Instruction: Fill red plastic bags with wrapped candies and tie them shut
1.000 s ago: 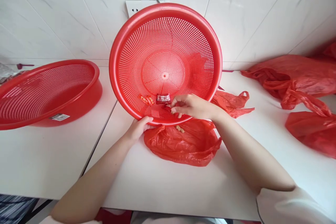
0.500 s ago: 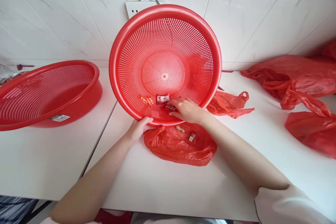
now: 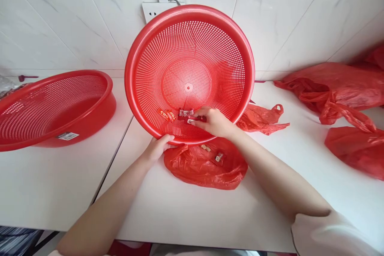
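A red plastic basket (image 3: 187, 74) with mesh sides is tilted toward me, its mouth facing me. My left hand (image 3: 157, 147) grips the lower left rim, thumb over the edge. Inside the basket, my right hand (image 3: 214, 121) pinches a small wrapped candy (image 3: 192, 121). Beside it lie a red and white packet (image 3: 186, 113) with printed characters and an orange-red wrapped candy (image 3: 166, 115). Under the rim rests a red plastic bag (image 3: 204, 172), where a peanut (image 3: 205, 148) and a small dark wrapped candy (image 3: 219, 157) show.
A second red basket (image 3: 99, 118) stands to the left, with a label on its side. Red plastic bags (image 3: 345, 84) lie at the right, and a smaller bag (image 3: 261, 118) sits beside the tilted basket. Behind are a tiled wall and a socket (image 3: 150, 10).
My right hand has picked up the small candy from the basket wall and turned it slightly. The left hand and the basket stay almost in place.
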Available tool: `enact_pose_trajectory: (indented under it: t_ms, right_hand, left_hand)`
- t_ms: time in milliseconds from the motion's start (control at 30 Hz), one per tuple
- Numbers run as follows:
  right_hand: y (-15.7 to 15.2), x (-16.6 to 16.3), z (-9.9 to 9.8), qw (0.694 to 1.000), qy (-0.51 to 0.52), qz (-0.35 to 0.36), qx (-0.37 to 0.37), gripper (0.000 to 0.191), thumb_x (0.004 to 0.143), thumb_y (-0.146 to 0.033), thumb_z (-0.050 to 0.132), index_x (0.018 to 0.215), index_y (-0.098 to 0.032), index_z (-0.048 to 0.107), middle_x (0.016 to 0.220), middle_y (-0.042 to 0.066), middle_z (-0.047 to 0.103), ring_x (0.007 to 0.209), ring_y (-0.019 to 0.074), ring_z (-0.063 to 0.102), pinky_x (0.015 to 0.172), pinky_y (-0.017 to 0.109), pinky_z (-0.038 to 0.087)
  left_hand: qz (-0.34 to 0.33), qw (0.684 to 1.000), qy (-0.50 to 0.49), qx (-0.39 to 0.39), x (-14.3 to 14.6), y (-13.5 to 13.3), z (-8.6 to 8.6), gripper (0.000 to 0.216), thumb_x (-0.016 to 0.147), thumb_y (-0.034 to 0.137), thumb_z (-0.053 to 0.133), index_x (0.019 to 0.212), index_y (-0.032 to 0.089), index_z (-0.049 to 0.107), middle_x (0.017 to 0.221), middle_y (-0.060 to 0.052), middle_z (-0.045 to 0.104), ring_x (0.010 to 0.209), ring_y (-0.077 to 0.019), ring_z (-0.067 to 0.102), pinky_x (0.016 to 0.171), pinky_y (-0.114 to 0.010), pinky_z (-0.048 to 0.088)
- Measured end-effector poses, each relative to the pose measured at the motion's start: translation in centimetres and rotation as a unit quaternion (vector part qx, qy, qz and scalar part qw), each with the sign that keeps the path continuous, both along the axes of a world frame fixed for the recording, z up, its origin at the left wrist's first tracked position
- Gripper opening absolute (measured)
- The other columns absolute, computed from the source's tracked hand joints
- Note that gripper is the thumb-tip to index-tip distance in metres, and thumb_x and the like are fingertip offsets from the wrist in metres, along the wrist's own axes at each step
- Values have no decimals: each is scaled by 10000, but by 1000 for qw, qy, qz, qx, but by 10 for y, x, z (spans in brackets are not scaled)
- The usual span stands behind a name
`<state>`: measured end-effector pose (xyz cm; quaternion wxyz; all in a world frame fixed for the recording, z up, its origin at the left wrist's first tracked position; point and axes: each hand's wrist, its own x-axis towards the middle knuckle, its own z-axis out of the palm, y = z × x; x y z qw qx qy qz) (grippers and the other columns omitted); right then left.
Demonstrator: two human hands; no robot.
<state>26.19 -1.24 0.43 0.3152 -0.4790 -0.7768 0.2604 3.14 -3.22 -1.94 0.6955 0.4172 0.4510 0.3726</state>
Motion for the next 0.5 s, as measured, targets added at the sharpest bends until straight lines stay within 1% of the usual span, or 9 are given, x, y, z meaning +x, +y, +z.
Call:
enact_pose_trajectory:
  t_ms: [33,67,133,200,267,333,433,500]
  right_hand:
    - [1,0,1,996,77,-2,-39,225,867,-370,618,897,-159,690,816,53,672,703,148,626,670,275,495]
    - [2,0,3,984,154,4,-86,251,859,-401,626,899,-157,671,795,43,669,671,139,623,634,266,505]
    - [2,1,6,943,283,21,-174,276,822,-416,673,914,-159,634,811,39,676,664,133,638,602,253,532]
    - [1,1,10,903,362,35,-230,304,765,-380,741,936,-164,612,854,42,692,712,138,667,647,259,567]
    - [0,2,12,881,392,50,-260,329,729,-343,779,947,-159,614,875,47,707,769,146,688,733,281,585]
    - [-1,2,14,882,388,65,-259,333,717,-318,791,955,-149,631,891,52,715,798,147,692,778,285,579]
    - [-3,0,16,898,365,85,-229,327,713,-299,791,968,-147,656,921,53,718,810,147,682,774,274,565]
    - [-4,-1,17,902,359,99,-218,334,709,-294,793,981,-153,660,951,56,717,823,155,677,782,288,559]
  left_hand:
    - [-5,1000,-4,0,0,0,0,395,719,218,649,1092,87,666,1082,-145,715,1011,-345,670,876,-492,547]
    - [-10,1000,-8,0,0,1,-1,397,725,218,643,1098,84,664,1083,-147,715,1008,-342,672,878,-492,547]
    - [-14,1000,-14,1,-1,1,-1,400,736,218,632,1108,76,661,1081,-151,716,996,-338,677,878,-491,549]
    - [-14,1000,-17,-1,-1,2,-2,412,741,215,625,1127,72,652,1081,-153,716,987,-335,680,874,-487,553]
    - [-12,1000,-20,-2,-1,2,-1,430,745,208,619,1152,72,640,1086,-153,715,985,-333,682,865,-481,559]
    - [-11,1000,-24,-2,-1,2,-1,444,747,202,616,1171,73,628,1097,-154,712,988,-332,681,857,-475,565]
    - [-10,1000,-25,-2,-1,1,1,444,748,200,615,1172,70,624,1107,-157,709,992,-333,680,850,-469,570]
    - [-9,1000,-22,-3,0,1,2,436,747,198,615,1161,65,627,1100,-158,711,993,-334,679,850,-467,571]
